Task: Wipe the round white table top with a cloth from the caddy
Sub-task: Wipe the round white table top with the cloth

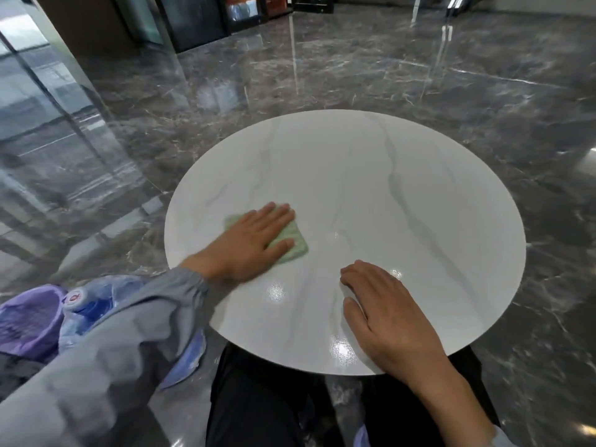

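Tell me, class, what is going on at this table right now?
A person is wiping a round white table with a green cloth. The left hand lies flat on the cloth and presses it onto the left part of the top. The right hand rests on the near part of the table and holds nothing. A purple basket and a blue bottle sit low at the person's left side, off the table.

A commercial lobby or café: polished dark marble floor [354,75], glass partition [48,91], glass-fronted display cabinets [245,11], round white table [403,195].
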`<state>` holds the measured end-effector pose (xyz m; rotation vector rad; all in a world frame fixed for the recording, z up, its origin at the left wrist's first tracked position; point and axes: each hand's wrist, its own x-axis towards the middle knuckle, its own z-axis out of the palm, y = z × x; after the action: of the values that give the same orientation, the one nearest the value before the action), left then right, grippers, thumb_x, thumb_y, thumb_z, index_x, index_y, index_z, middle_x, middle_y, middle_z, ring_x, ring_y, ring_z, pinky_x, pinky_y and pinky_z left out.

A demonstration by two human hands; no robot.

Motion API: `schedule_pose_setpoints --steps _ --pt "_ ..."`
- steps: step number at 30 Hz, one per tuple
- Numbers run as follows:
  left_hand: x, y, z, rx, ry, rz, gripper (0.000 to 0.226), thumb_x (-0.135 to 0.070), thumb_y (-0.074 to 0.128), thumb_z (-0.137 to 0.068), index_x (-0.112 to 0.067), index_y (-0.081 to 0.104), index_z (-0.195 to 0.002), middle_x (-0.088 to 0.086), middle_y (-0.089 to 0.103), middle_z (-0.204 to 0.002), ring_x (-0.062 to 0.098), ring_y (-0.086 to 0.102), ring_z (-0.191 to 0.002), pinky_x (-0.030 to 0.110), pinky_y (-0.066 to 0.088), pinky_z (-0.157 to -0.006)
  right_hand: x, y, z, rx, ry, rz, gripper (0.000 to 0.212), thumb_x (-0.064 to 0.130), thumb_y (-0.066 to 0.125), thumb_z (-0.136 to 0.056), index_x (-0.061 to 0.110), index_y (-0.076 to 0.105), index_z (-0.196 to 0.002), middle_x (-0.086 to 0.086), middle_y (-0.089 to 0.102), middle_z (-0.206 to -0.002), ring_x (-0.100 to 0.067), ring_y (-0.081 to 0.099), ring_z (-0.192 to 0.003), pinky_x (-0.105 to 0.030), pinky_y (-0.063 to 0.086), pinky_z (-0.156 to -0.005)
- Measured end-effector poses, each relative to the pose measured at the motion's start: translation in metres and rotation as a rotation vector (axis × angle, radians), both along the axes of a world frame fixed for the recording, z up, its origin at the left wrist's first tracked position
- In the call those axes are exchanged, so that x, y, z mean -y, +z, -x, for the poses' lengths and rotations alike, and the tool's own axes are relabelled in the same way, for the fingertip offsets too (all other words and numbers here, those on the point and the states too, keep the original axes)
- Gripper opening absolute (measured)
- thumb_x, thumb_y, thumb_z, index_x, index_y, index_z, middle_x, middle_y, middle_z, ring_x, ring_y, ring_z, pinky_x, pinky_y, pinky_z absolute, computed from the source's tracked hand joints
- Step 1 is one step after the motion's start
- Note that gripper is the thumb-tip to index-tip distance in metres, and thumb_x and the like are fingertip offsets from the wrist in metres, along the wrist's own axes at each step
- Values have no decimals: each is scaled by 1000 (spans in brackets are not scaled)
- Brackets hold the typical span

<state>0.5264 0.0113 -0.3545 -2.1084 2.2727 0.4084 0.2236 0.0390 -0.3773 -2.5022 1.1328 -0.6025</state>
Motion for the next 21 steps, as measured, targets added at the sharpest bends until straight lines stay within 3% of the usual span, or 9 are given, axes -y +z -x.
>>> schedule_pose_setpoints --steps 5,12,18,21 --pt "20 -2 -97 31 370 43 68 -56 30 -109 -26 12 -168 -4 4 -176 19 1 -162 39 3 -130 0 5 -1 -34 5 -20 25 18 51 -96 17 60 -119 5 59 -122 -16 49 -121 -3 8 -108" --pt "25 -6 -140 62 479 43 68 -50 28 -111 -13 14 -167 7 7 -175 19 0 -162 33 -8 -130 -1 6 0 -46 15 -17 27 22 49 -97 17 59 -122 6 57 -124 -18 50 -123 -8 12 -109" --pt "-5 -9 -95 70 506 72 67 -50 24 -112 -14 11 -168 4 4 -176 21 -1 -163 36 -4 -130 2 2 0 -45 28 7 24 24 46 -98 18 57 -119 7 56 -121 -18 50 -121 -22 28 -109" --pt "-49 -11 -54 11 487 90 82 -69 15 -100 -23 13 -168 -4 4 -176 25 0 -163 44 4 -130 3 1 0 -47 37 12 24 25 44 -99 18 56 -118 7 54 -120 -18 50 -119 -29 35 -109"
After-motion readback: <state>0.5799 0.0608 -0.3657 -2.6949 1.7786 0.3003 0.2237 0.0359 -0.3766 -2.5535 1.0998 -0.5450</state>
